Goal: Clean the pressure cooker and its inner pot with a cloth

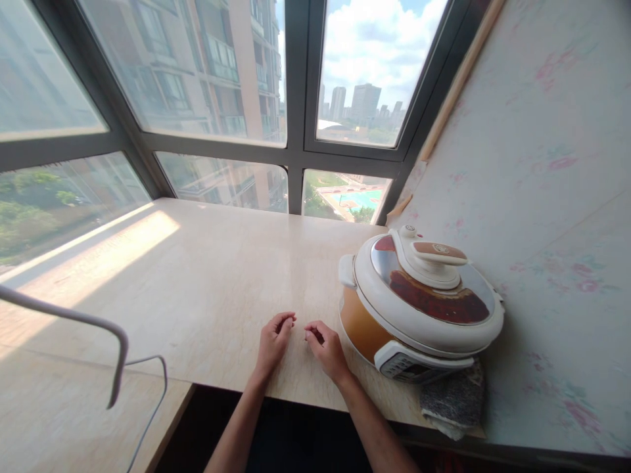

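Observation:
Both of my hands rest near the front edge of the pale marble-patterned sill point(217, 282), a small gap between them. The fingers of my left hand point(276, 338) curl inward against the thumb, and nothing shows in them. Similarly curled, my right hand point(325, 345) has its fingertips turned toward the left one; no object is visible there either. Just right of my right hand stands an electric pressure cooker point(424, 295) with a white-rimmed lid, a gold-brown body and a control panel in front. Neither hand visibly grips it.
A folded grey cloth point(456, 397) lies by the cooker's front right, partly beneath it. On the left, a bent grey cable or rod point(106, 322) and a thinner one point(165, 374) cross the view. Dark-framed windows point(296, 154) rise behind; a floral-papered wall point(557, 217) borders the right.

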Demonstrator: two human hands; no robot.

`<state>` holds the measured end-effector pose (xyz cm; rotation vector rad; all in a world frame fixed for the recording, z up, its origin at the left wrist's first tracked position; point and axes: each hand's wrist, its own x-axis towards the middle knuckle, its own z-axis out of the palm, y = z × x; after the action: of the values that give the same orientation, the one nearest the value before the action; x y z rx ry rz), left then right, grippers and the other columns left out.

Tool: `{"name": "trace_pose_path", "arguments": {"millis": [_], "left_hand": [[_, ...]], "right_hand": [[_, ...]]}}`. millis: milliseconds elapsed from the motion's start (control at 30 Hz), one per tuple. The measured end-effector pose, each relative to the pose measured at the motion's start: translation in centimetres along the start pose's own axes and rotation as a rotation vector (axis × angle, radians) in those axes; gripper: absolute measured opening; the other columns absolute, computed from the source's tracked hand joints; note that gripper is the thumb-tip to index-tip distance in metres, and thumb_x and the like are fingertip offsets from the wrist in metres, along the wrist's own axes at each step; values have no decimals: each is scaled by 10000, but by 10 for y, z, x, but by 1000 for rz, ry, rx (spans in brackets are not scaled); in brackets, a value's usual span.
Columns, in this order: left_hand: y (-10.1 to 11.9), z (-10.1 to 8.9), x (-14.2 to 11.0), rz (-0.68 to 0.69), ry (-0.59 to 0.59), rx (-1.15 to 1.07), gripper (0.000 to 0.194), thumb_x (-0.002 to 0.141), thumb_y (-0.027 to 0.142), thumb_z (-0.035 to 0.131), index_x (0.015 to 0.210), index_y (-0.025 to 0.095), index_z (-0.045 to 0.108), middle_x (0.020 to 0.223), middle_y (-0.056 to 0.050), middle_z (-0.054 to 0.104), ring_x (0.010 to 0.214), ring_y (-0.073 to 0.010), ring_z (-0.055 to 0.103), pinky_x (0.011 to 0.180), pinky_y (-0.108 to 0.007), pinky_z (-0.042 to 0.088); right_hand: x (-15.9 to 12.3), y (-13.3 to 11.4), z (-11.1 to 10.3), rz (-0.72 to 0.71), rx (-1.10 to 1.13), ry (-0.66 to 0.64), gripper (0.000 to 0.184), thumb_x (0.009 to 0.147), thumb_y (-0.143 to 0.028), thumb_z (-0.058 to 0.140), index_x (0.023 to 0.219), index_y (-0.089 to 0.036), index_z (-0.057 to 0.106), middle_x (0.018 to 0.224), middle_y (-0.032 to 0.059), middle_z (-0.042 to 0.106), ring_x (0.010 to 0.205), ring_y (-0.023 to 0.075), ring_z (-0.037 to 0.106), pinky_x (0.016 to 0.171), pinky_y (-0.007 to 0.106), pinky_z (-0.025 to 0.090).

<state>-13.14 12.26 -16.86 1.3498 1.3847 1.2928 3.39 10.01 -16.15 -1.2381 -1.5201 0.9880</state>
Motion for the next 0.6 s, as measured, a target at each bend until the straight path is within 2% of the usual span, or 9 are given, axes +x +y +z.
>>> {"name": "trace_pose_path", "arguments": {"millis": [600], "left_hand": [[5, 0, -1, 16, 14, -6, 311, 861, 419, 606, 974, 174, 760, 964, -109, 785, 916, -254, 744, 857, -398, 591]], "right_hand": [[0, -2, -1, -10, 1, 18, 204, 905, -356, 554, 921, -200, 685, 788, 31, 710, 708, 184, 662, 668, 285, 522]]}}
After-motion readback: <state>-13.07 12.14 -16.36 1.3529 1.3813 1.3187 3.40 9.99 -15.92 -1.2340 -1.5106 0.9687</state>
